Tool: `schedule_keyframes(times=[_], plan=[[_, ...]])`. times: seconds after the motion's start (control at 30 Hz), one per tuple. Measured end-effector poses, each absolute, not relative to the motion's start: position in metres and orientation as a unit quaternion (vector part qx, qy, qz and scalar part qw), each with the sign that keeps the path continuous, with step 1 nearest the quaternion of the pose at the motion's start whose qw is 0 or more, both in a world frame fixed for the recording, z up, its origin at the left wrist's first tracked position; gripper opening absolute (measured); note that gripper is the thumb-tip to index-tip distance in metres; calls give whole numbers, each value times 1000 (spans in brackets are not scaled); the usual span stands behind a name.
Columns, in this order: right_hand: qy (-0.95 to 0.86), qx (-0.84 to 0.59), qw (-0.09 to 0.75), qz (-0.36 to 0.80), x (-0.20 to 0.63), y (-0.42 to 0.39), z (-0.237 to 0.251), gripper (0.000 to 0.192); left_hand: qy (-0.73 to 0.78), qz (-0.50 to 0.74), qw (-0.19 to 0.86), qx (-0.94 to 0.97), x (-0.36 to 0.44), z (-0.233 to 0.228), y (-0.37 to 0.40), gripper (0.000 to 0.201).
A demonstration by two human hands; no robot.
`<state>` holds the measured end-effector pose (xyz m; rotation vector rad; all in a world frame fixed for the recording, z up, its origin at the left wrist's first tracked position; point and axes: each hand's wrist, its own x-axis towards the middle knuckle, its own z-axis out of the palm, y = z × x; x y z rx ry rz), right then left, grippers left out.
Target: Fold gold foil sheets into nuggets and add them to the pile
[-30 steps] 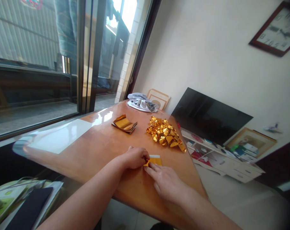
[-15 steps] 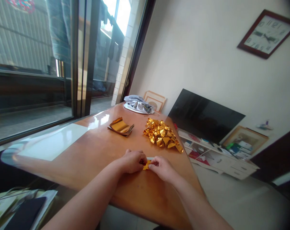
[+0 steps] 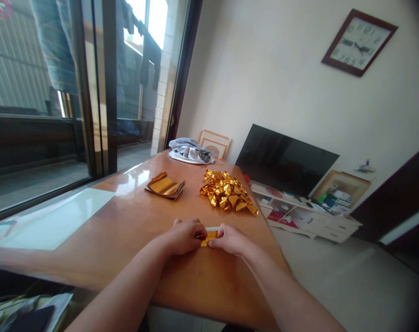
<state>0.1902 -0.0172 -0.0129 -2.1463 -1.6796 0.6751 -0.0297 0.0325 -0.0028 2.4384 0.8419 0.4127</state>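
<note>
A small gold foil paper (image 3: 208,237) with a white edge lies on the wooden table (image 3: 126,226) near its front. My left hand (image 3: 182,236) and my right hand (image 3: 230,239) both pinch it, fingertips meeting over it, so most of the sheet is hidden. Beyond my hands sits a pile of folded gold foil pieces (image 3: 226,192). To its left lies a small stack of flat gold foil sheets (image 3: 165,185).
A crumpled grey-white cloth (image 3: 189,151) and a picture frame (image 3: 214,143) sit at the table's far end. A sliding glass door (image 3: 74,92) runs along the left. A dark TV (image 3: 285,159) on a low white cabinet (image 3: 309,219) stands at right, a clock (image 3: 359,42) above.
My right hand has drawn in from flat on the table to pinch the gold paper together with my left. The view has swung slightly rightward.
</note>
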Motion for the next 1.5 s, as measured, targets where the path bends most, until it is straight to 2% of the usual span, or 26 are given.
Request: schedule_keyframes(times=[0.2, 0.43, 0.8, 0.93, 1.03, 1.23, 1.5], plan=[[-582, -766, 130, 240, 209, -24, -2, 35, 307, 149, 262, 903, -30, 0, 32, 23], [-572, -781, 134, 211, 228, -29, -5, 34, 307, 139, 258, 905, -31, 1, 32, 23], [-629, -738, 223, 98, 202, -42, 4, 5, 311, 134, 261, 904, -30, 2, 33, 23], [-726, -629, 263, 88, 171, -48, 1, 15, 316, 135, 255, 904, -31, 4, 31, 26], [-756, -601, 242, 93, 156, -51, -1, 21, 316, 152, 260, 900, -32, 2, 32, 27], [-765, -610, 194, 70, 152, -53, -3, 12, 365, 178, 294, 865, -33, -5, 40, 26], [-773, -598, 197, 82, 156, -50, -2, 8, 332, 158, 284, 885, -37, 0, 35, 23]])
